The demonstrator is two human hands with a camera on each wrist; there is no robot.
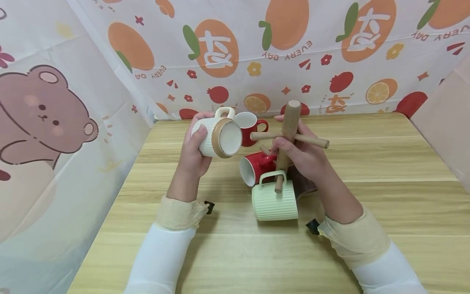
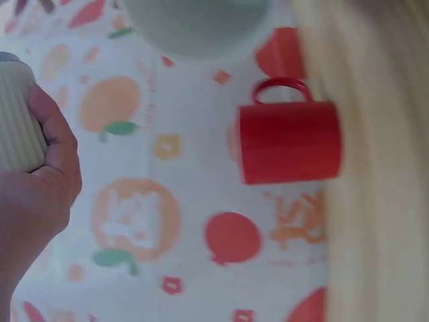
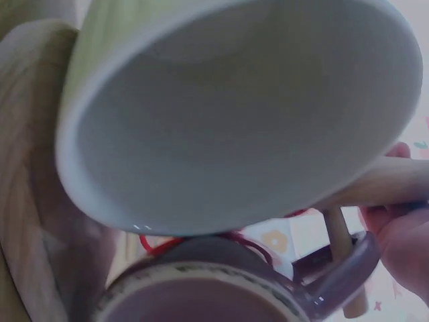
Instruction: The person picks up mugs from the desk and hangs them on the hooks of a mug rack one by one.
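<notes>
My left hand holds a white ribbed mug with a brown band at its base. The mug is tilted, its underside turned towards the head camera. My right hand grips the post of a wooden mug tree just below its upper pegs. From a lower peg a pale green ribbed mug hangs by its handle. A red mug lies sideways at the tree's left, partly covered by the post and green mug. Mostly hidden behind my right wrist, a dark purplish mug has its handle round a peg.
Another red mug stands upright at the back of the wooden table, its handle to the right. A patterned cloth hangs along the table's back edge, with a bear-printed cloth on the left.
</notes>
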